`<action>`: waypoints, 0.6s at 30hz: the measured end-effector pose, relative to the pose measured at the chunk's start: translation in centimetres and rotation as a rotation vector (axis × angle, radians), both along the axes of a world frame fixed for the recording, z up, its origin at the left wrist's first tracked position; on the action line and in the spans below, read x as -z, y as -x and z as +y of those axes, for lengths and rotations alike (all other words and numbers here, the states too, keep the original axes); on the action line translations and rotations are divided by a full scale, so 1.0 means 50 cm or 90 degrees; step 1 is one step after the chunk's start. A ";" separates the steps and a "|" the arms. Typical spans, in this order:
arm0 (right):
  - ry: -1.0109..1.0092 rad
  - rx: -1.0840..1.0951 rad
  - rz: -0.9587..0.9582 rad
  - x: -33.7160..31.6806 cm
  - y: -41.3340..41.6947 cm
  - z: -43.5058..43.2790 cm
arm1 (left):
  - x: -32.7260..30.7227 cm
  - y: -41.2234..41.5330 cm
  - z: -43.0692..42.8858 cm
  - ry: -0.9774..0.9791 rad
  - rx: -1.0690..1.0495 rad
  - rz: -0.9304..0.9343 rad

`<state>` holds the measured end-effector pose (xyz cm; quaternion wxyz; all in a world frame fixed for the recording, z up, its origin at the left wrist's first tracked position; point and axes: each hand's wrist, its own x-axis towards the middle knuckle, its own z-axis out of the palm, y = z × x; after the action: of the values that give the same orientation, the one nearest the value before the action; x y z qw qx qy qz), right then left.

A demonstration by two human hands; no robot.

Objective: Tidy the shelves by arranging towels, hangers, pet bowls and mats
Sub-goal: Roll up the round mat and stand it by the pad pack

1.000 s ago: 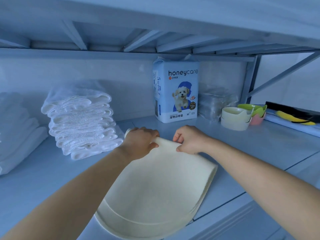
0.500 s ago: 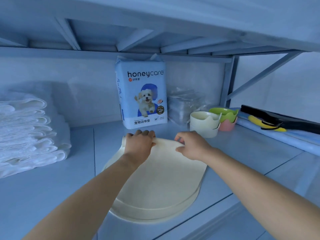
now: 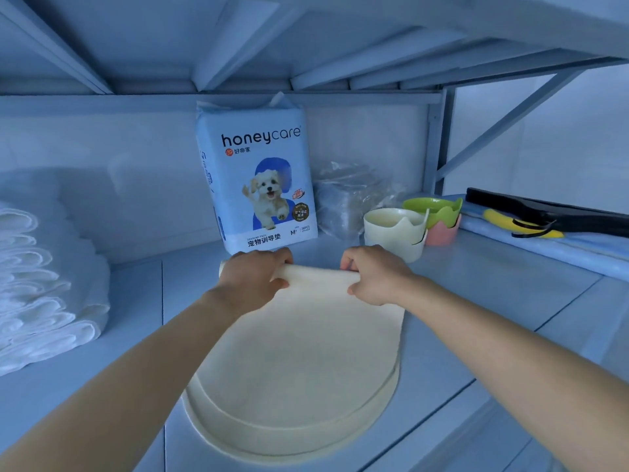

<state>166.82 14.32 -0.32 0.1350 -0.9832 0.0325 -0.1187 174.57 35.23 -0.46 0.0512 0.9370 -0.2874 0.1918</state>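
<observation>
Gripping rolled far edge of mat (image 3: pixel 292 362): left hand (image 3: pixel 253 279), right hand (image 3: pixel 372 275).

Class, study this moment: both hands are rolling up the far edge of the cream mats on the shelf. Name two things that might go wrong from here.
1. The mats are stacked; their near rims already sit offset, so the layers may slip apart and roll unevenly.
2. The right hand works close to the cream bowl; a push forward might knock the bowls. The left hand is similarly near the pad packet, which might tip.
</observation>
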 end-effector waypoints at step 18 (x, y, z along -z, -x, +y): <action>0.038 -0.209 -0.119 0.048 -0.247 -0.054 | 0.096 0.037 -0.032 0.066 -0.063 0.112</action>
<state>179.19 11.61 -2.73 0.1255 -0.9636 -0.1443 -0.1867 172.69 33.62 -5.26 0.1154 0.9593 -0.2249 0.1260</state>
